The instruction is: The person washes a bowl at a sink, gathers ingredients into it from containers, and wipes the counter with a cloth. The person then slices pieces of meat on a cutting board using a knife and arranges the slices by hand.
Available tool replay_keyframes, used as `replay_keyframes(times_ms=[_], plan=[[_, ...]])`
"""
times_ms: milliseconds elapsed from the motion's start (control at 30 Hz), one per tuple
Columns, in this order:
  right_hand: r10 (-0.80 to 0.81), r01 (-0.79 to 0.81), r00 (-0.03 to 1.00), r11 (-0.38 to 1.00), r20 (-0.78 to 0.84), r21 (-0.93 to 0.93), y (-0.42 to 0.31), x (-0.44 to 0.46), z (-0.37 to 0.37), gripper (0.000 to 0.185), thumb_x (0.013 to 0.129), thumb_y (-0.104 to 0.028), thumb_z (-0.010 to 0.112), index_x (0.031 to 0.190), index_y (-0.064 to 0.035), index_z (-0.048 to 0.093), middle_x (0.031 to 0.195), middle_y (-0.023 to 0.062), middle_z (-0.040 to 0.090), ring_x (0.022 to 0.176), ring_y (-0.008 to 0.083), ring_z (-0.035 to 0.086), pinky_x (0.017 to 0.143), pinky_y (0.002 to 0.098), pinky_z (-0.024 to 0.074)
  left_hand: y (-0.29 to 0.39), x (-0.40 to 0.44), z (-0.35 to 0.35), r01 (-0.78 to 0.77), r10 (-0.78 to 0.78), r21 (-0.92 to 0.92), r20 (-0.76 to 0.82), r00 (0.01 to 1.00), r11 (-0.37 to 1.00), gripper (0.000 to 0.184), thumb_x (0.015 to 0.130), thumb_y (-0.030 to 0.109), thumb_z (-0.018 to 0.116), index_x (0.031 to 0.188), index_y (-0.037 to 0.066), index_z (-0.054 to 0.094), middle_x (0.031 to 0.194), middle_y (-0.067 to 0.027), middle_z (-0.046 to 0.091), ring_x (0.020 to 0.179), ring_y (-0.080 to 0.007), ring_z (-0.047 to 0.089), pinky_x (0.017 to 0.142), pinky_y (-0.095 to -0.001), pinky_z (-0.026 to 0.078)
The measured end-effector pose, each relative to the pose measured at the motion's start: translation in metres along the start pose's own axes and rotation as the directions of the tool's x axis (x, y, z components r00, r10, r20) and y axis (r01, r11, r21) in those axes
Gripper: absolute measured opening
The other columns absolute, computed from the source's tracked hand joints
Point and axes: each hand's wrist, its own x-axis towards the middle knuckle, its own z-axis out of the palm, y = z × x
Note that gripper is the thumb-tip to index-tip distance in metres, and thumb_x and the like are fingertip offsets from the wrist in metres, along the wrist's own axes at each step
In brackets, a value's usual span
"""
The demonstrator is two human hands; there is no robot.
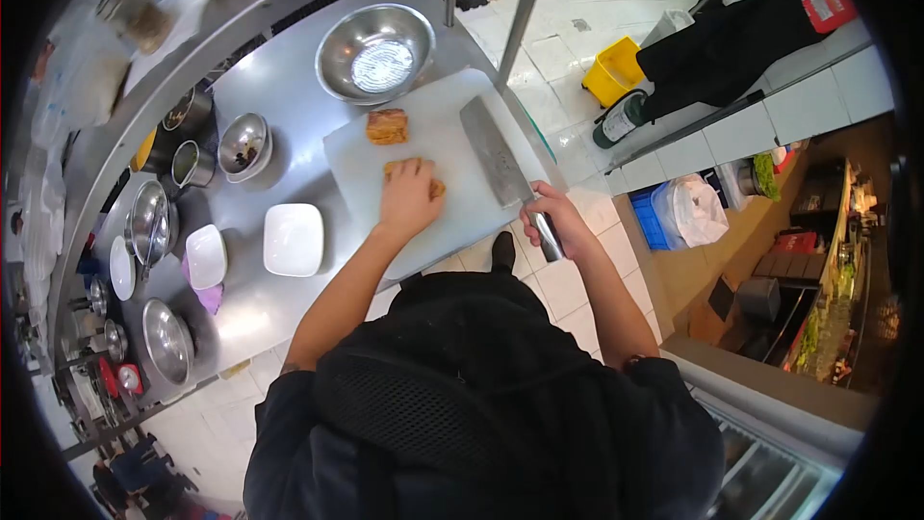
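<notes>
My left hand [411, 200] rests on an orange-brown piece of food [437, 189] on the white cutting board [361, 183], its fingers bent over the piece and hiding most of it. A second orange-brown block [387, 126] lies on the board just beyond that hand. In my right hand [560, 221] is the metal handle of a large cleaver [494, 154]. The broad blade lies over the right part of the board, pointing away from me and apart from both food pieces.
Beyond the board stands a large metal bowl [375, 54]. To the left are a square white dish [294, 240], a smaller white dish [206, 257] and several metal bowls and pots. A metal post [526, 14] rises at the table's far right edge.
</notes>
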Motion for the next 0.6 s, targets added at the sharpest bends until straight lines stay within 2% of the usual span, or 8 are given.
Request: replay_keyframes(times_ms=[67, 133, 300, 367, 400, 500, 567, 600], plan=[[-0.034, -0.065, 0.978, 0.888, 0.207, 0.455, 0.004, -0.015, -0.021, 0.034, 0.095, -0.011, 0.059, 0.127, -0.007, 0.047, 0.076, 0.0067, 0.056, 0.052, 0.0135, 0.053, 0.042, 0.0291, 0.0432, 0.007, -0.007, -0.001, 0.038, -0.038, 0.007, -0.028, 0.999, 0.999, 0.046, 0.079, 0.021, 0.071, 0.121, 0.006, 0.062, 0.122, -0.0161, 0.062, 0.119, -0.0388, 0.056, 0.098, -0.0516, 0.048], [-0.004, -0.096, 0.978, 0.88, 0.209, 0.466, 0.009, -0.011, -0.046, 0.03, 0.099, -0.009, 0.054, 0.127, -0.0079, 0.044, 0.074, 0.0056, 0.054, 0.051, 0.0134, 0.049, 0.043, 0.0291, 0.0419, 0.01, -0.001, -0.008, 0.205, -0.196, -0.04, 0.159, 0.968, 0.978, 0.036, 0.078, 0.022, 0.072, 0.109, 0.005, 0.066, 0.113, -0.0162, 0.065, 0.109, -0.0385, 0.061, 0.093, -0.0473, 0.051], [0.031, -0.135, 0.961, 0.92, 0.274, 0.369, 0.008, 0.002, -0.086, 0.03, 0.102, -0.012, 0.052, 0.13, -0.0097, 0.043, 0.074, 0.0043, 0.053, 0.05, 0.0116, 0.049, 0.042, 0.026, 0.0402, 0.062, 0.009, -0.045, 0.273, -0.262, -0.066, 0.146, 0.954, 0.96, 0.026, 0.079, 0.008, 0.07, 0.104, 0.004, 0.067, 0.11, -0.0141, 0.065, 0.106, -0.0369, 0.062, 0.089, -0.0464, 0.052], [0.048, -0.133, 0.959, 0.947, 0.279, 0.293, 0.003, 0.006, -0.095, 0.03, 0.102, -0.011, 0.052, 0.13, -0.0096, 0.044, 0.073, 0.0043, 0.053, 0.05, 0.012, 0.049, 0.042, 0.0263, 0.0409, 0.068, 0.005, -0.042, 0.046, -0.042, -0.106, 0.044, 0.998, 0.993, 0.031, 0.077, 0.002, 0.071, 0.108, 0.005, 0.067, 0.11, -0.0145, 0.065, 0.108, -0.0353, 0.061, 0.092, -0.0415, 0.05], [0.055, -0.139, 0.954, 0.953, 0.296, 0.271, -0.001, 0.006, -0.097, 0.03, 0.102, -0.011, 0.052, 0.13, -0.0096, 0.044, 0.073, 0.0043, 0.053, 0.05, 0.012, 0.049, 0.042, 0.0263, 0.0409, 0.067, -0.005, -0.037, 0.069, -0.066, -0.108, 0.029, 0.997, 0.992, 0.031, 0.077, 0.002, 0.071, 0.108, 0.005, 0.067, 0.11, -0.0145, 0.065, 0.108, -0.0353, 0.061, 0.092, -0.0415, 0.05], [0.057, -0.144, 0.935, 0.963, 0.35, 0.228, -0.01, 0.0, -0.099, 0.03, 0.102, -0.01, 0.053, 0.13, -0.0097, 0.044, 0.074, 0.0042, 0.053, 0.05, 0.0122, 0.05, 0.042, 0.0266, 0.0421, 0.055, -0.036, -0.009, 0.141, -0.142, 0.134, -0.004, 0.99, 0.981, 0.034, 0.078, 0.004, 0.073, 0.112, 0.007, 0.068, 0.123, -0.0123, 0.062, 0.117, -0.0336, 0.058, 0.095, -0.0464, 0.049], [-0.012, -0.052, 0.956, 0.976, 0.294, 0.209, -0.009, -0.003, -0.089, 0.029, 0.102, -0.011, 0.054, 0.129, -0.0099, 0.044, 0.073, 0.0039, 0.053, 0.05, 0.0124, 0.051, 0.042, 0.0271, 0.0429, 0.04, -0.059, -0.01, 0.259, -0.266, -0.152, -0.029, 0.964, 0.954, 0.038, 0.079, 0.006, 0.073, 0.116, 0.007, 0.069, 0.123, -0.0141, 0.063, 0.118, -0.0331, 0.058, 0.098, -0.044, 0.048], [-0.022, -0.03, 0.963, 0.981, 0.268, 0.191, -0.007, -0.002, -0.086, 0.028, 0.102, -0.011, 0.054, 0.128, -0.0099, 0.044, 0.073, 0.0037, 0.053, 0.05, 0.0125, 0.051, 0.042, 0.0274, 0.0431, 0.028, -0.071, -0.013, 0.312, -0.324, -0.131, -0.074, 0.943, 0.941, 0.038, 0.079, 0.006, 0.073, 0.116, 0.007, 0.069, 0.123, -0.0141, 0.063, 0.118, -0.0331, 0.058, 0.098, -0.044, 0.048]])
